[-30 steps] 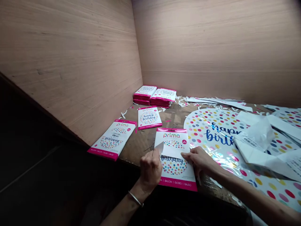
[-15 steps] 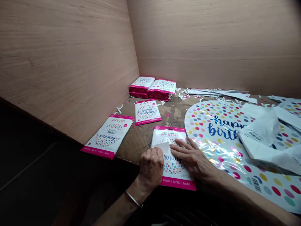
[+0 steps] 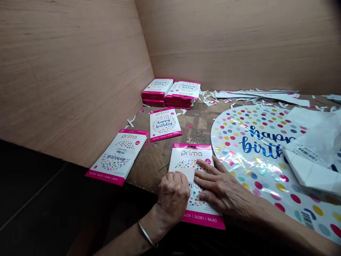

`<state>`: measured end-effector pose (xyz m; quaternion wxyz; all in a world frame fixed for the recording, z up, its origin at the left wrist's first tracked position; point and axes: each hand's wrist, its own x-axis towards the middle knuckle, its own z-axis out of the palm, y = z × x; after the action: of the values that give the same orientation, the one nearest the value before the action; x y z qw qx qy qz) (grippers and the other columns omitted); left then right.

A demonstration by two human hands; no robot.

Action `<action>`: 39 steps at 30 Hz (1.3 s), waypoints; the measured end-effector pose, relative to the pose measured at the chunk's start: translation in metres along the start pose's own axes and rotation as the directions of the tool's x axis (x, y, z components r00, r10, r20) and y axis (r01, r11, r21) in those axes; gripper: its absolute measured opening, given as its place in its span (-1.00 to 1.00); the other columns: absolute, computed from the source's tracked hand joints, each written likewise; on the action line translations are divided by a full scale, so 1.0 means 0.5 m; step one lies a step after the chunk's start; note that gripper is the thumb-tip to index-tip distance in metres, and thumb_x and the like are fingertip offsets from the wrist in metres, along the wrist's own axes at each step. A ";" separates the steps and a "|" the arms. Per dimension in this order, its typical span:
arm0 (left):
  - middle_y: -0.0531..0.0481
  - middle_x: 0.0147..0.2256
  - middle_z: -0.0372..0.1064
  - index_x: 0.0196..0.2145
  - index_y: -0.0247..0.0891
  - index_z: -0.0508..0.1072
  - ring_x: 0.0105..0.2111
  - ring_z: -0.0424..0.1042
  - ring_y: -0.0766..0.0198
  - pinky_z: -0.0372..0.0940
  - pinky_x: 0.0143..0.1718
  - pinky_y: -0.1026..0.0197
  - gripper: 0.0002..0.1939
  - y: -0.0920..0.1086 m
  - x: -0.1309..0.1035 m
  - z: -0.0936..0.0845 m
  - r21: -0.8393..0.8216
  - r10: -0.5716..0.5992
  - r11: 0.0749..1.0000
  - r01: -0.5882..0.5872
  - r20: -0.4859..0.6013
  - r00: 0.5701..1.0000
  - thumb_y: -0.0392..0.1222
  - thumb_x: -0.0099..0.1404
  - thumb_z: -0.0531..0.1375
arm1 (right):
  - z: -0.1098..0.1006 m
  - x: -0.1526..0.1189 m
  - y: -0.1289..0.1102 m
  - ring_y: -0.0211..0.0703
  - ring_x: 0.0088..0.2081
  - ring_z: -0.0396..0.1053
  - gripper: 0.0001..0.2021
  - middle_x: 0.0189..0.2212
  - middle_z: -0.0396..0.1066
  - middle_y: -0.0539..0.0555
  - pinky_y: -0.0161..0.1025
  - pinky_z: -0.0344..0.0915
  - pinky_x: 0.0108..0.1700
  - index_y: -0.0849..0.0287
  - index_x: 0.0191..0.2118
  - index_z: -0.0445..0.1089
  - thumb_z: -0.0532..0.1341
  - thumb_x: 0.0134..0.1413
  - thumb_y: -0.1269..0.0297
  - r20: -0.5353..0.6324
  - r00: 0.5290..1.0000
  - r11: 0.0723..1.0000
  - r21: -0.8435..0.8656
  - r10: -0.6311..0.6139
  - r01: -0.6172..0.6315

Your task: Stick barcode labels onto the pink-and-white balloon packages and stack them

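Note:
A pink-and-white balloon packet (image 3: 196, 219) marked "prima" lies in front of me at the table's near edge. My left hand (image 3: 173, 193), with a bangle at the wrist, is closed over the packet's left side. Its curled fingers grip the end of a small white label (image 3: 188, 174), which lies across the middle of the printed balloon. Flat on the packet's right half, my right hand (image 3: 217, 185) has its fingers stretched out, the tips by the label's right edge. Part of the packet is hidden beneath both hands.
Left of me, another few packets (image 3: 117, 156) overhang the table edge. Beyond lies a single packet (image 3: 164, 124), with packet stacks (image 3: 157, 93) in the corner. A large dotted balloon (image 3: 253, 160) under crumpled white paper (image 3: 306, 156) fills the right. Wooden panels (image 3: 213, 42) enclose the table.
The view has shifted slightly. The white label, raised and tilted before, now lies flatter and lower across the packet. My left hand has moved a little to the right along with it.

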<state>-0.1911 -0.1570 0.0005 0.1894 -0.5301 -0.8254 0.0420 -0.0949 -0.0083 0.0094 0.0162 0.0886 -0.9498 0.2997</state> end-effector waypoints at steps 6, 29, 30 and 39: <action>-0.46 -0.36 0.43 -0.25 -0.63 0.41 -0.34 0.46 -0.04 0.40 -0.37 0.02 -0.73 0.000 -0.038 0.009 -0.071 0.003 0.997 -0.009 -0.075 0.997 -0.35 0.21 0.03 | 0.007 -0.001 0.014 -0.03 0.20 -0.07 -0.85 -0.19 0.36 0.00 0.07 -0.42 0.19 0.07 -0.23 0.26 0.00 0.20 0.21 -0.002 1.000 1.000 0.021 -0.020 0.020; -0.45 0.13 0.06 0.14 -0.58 0.03 0.20 -0.10 -0.08 0.06 0.10 -0.20 -0.27 -0.049 -0.107 0.022 -0.421 0.116 0.900 -0.113 -0.018 0.993 0.14 0.26 -0.08 | 0.007 -0.004 0.024 -0.01 0.22 -0.12 -0.79 -0.17 0.38 -0.01 0.11 -0.44 0.20 0.07 -0.25 0.31 -0.02 0.21 0.17 0.036 0.999 1.000 0.000 -0.024 0.024; -0.45 0.13 0.06 0.14 -0.57 0.04 0.20 -0.11 -0.08 0.05 0.10 -0.20 -0.27 -0.051 -0.106 0.021 -0.423 0.125 0.898 -0.121 -0.017 0.992 0.14 0.25 -0.08 | 0.006 -0.004 0.024 -0.01 0.22 -0.12 -0.79 -0.17 0.38 -0.01 0.11 -0.44 0.20 0.07 -0.24 0.32 -0.02 0.21 0.17 0.037 0.999 1.000 0.000 -0.025 0.025; -0.39 0.15 0.03 0.16 -0.49 0.04 0.20 -0.11 -0.02 -0.02 0.15 -0.17 -0.30 -0.074 -0.091 0.019 -0.516 0.261 0.830 -0.211 0.025 0.965 0.12 0.25 -0.05 | 0.006 -0.001 0.024 0.00 0.21 -0.07 -0.80 -0.26 0.38 0.02 0.12 -0.43 0.20 0.10 -0.32 0.31 -0.01 0.20 0.19 0.036 0.999 0.999 0.011 -0.039 0.039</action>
<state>-0.2097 -0.2125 -0.0104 -0.0032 -0.6565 -0.7431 -0.1294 -0.0965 -0.0004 -0.0001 0.0046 0.1127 -0.9465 0.3024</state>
